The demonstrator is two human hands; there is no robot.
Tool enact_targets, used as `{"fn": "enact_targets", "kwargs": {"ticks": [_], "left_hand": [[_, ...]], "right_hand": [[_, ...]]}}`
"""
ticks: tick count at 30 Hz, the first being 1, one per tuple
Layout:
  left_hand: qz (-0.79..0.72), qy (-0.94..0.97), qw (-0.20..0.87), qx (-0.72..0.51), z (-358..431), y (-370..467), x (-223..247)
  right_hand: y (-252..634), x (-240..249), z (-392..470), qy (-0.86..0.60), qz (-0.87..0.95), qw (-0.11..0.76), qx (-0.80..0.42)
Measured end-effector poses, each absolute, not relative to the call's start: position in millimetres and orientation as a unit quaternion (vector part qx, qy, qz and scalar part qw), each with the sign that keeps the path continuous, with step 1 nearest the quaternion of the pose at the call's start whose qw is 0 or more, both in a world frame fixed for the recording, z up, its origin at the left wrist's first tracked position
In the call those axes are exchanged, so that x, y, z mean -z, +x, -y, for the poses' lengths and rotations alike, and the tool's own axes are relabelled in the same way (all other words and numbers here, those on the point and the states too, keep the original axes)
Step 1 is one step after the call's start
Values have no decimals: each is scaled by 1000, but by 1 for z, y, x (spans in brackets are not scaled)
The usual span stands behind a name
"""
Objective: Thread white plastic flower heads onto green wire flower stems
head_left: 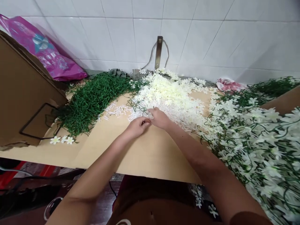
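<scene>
Bare tan cardboard sheet (140,153) — open from its near edge up to the loose white pieces; passage leftward is bounded by the dark green tangled plastic stems (93,97) and brown cardboard box (25,93), rightward by the heaped white artificial flowers (262,150).

Counter (145,153) bears 1 box (21,90), left end; green stems (96,97), white blossoms (167,90), toward back edge; flowered sprays (257,147), right end.

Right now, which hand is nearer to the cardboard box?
Left. The left hand is right of the box, near the white flower pile; the right hand is beside the left one, farther from the box.
</scene>
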State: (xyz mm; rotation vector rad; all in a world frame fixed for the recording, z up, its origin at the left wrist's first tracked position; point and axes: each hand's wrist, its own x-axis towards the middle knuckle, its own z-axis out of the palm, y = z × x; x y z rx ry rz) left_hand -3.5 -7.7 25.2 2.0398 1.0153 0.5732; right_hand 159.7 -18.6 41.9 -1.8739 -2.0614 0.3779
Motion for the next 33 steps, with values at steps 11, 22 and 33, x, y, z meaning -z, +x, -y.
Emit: {"fn": "enact_targets", "kwargs": {"ticks": [11, 22, 33], "left_hand": [[-453, 597, 564, -346, 35, -13, -42], [-445, 422, 691, -383, 62, 16, -39], [-416, 416, 723, -363, 67, 22, -37]], "right_hand": [[163, -43, 77, -643, 688, 300, -153], [149, -31, 126, -551, 725, 385, -153], [156, -22, 135, -524, 793, 303, -66]]}}
